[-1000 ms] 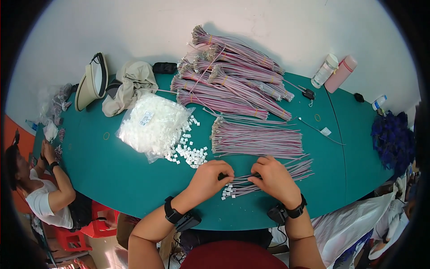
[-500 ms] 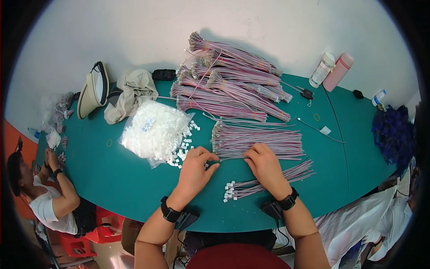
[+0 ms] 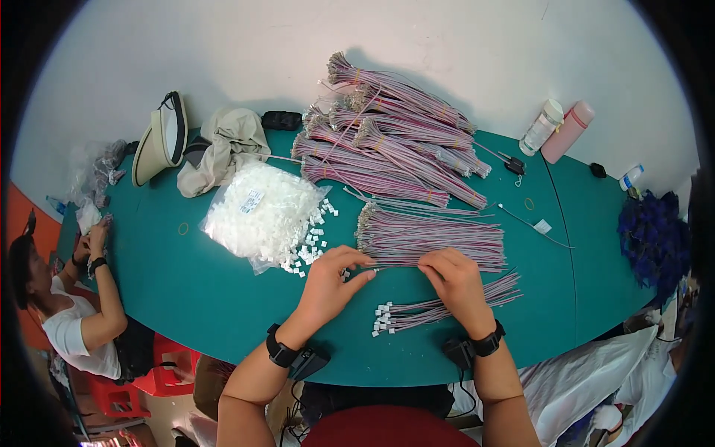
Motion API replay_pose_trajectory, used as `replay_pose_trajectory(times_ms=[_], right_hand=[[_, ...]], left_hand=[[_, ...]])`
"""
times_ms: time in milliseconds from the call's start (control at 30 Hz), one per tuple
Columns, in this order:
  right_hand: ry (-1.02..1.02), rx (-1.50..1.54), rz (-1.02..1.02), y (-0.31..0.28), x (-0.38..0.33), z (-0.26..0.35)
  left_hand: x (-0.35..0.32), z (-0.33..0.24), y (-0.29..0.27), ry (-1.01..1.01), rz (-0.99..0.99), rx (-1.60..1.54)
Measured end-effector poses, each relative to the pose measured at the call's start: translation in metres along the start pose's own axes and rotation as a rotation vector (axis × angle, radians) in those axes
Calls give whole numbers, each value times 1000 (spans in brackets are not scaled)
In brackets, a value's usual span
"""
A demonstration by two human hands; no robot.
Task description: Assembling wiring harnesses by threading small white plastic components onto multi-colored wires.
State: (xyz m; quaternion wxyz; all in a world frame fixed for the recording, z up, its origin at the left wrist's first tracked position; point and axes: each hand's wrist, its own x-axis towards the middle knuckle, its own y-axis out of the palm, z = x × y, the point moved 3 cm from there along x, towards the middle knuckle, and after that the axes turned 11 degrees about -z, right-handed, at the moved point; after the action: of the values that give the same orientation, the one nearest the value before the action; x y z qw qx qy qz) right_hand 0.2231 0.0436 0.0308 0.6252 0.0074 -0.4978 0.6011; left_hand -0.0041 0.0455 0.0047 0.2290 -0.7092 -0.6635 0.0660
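Both my hands are over the near edge of a spread row of thin grey and pink cables (image 3: 432, 235). Between them runs a single thin cable (image 3: 398, 266). My right hand (image 3: 456, 281) is closed, its thumb and fingertips pinching this cable. At the cable's left end, the thumb and forefinger of my left hand (image 3: 334, 284) close in on its tip. A small white piece shows under the left fingers, too hidden to tell fully. Nearer me, partly under my right hand, lies a smaller bunch of cables (image 3: 417, 314) with white connectors on their left ends.
A clear bag of white connectors (image 3: 261, 216) lies left, with loose connectors (image 3: 316, 237) spilling beside it. Tied cable bundles (image 3: 395, 134) are piled behind. A visor hat (image 3: 160, 141), cloth, bottles (image 3: 570, 130) and keys (image 3: 514, 164) stand farther off. Another person (image 3: 82, 313) sits at the left.
Both hands have shifted slightly right, along with the whole scene. My right fingers have moved a little lower along the cable. The other person's hands have risen slightly.
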Motion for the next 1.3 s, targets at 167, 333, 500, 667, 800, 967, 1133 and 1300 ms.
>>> replay_pose_trajectory(times_ms=[167, 333, 500, 667, 800, 967, 1133, 1300], right_hand=[[-28, -20, -70, -3, 1, -3], [-50, -8, -34, -4, 2, 5], [-86, 4, -12, -5, 3, 7], [54, 126, 1, -5, 4, 11], [292, 319, 176, 2, 0, 17], [302, 349, 201, 0, 1, 17], [214, 318, 41, -1, 2, 14], [195, 340, -59, -2, 3, 12]], left_hand=[[-2, -13, -2, 27, -116, -11], [-6, -6, 2, -103, -64, -211], [-7, 9, 6, -199, -41, -367], [-8, 9, 8, -209, -47, -396], [-11, 0, 10, -260, 63, -351], [-12, -6, 12, -274, 60, -473], [-12, -4, 11, -251, 87, -363], [-9, -12, 6, -71, -57, -296]])
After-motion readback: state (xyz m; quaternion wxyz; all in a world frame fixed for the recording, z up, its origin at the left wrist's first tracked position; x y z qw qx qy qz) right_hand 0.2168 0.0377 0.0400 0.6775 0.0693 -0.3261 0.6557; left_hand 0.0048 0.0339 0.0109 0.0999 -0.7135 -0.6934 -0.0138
